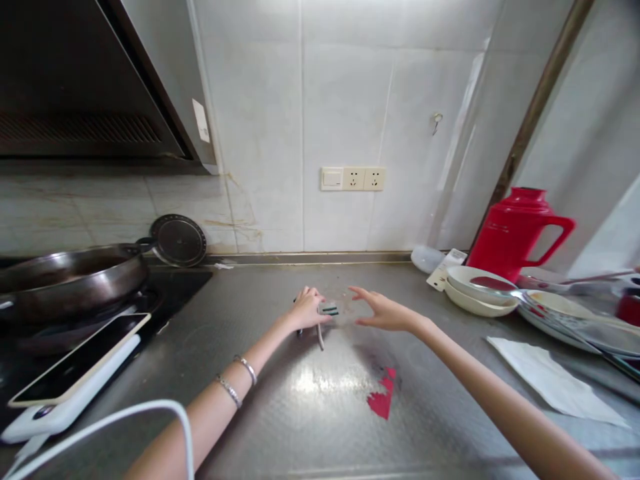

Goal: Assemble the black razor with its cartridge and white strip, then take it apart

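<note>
My left hand is closed around a small clear item with dark stripes, low over the metal counter; what exactly it is I cannot make out. A short grey strip hangs below that hand, and a dark bit shows behind the fingers. To the right, my right hand hovers with thumb and fingers apart, holding nothing. A torn red patch lies on the counter nearer to me, below my right hand.
At left, a pan sits on the black stove beside a phone and a white power bank with a cable. At right stand stacked bowls, plates, a white cloth and a red thermos.
</note>
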Tool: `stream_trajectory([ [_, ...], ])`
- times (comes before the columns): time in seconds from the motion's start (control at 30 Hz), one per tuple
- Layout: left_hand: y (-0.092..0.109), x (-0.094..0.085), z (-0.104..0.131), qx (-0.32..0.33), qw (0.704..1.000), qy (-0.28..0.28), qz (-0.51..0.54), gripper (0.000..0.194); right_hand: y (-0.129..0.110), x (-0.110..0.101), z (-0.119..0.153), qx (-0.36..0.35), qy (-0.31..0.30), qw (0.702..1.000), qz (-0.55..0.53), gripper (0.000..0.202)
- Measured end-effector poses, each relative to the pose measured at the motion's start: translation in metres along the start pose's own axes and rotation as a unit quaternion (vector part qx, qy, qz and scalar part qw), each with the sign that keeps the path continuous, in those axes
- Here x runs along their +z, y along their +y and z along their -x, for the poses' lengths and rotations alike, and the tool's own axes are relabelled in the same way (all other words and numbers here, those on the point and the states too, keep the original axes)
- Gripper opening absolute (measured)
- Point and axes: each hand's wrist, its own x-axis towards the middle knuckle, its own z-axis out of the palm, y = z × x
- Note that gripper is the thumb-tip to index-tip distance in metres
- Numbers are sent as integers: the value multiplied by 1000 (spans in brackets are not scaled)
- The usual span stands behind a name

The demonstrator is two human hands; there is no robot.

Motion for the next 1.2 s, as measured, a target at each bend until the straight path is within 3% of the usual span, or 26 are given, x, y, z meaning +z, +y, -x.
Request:
stream_trajectory([
  [0.37,-8,18,-18,-35,998,-32,-44,46,26,11,7,26,-10,1000,-4,74],
  [0.9,-15,20,-21,-31,997,-56,-34,50,25,15,2,39,-13,999,3,68],
  [1.07,-16,14,-17,-12,1000,2,-7,62,37,18,-4,30,6,999,12,54],
  [1.2,-31,1,-7,-23,997,80,1,49,59,25,-9,68,37,996,35,46],
])
